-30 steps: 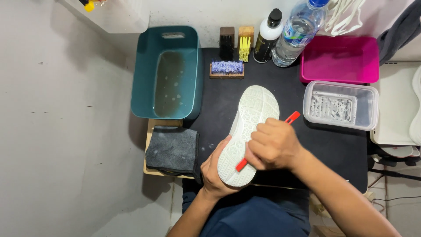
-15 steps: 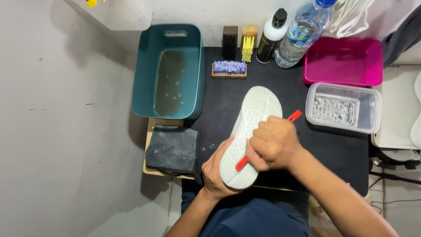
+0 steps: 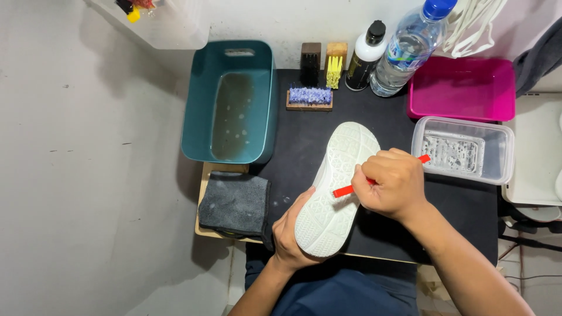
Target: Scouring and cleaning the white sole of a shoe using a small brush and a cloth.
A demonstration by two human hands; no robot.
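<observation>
The left hand cups the heel end of a white shoe from beneath, fingers wrapped around its edge, while the right hand is clenched on a slim red brush laid across the sole. The shoe lies sole-up over the black mat, its long axis running from the person up and slightly right, toe toward the bottles. The pale sole shows a fine moulded tread.

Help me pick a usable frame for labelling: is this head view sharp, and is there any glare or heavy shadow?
Head view: sharp, no motion blur on the right hand or red-handled tool; even overhead light, the white sole bright yet its tread readable; soft shadow beside the teal tub; slight wide-angle bending at the edges.
</observation>
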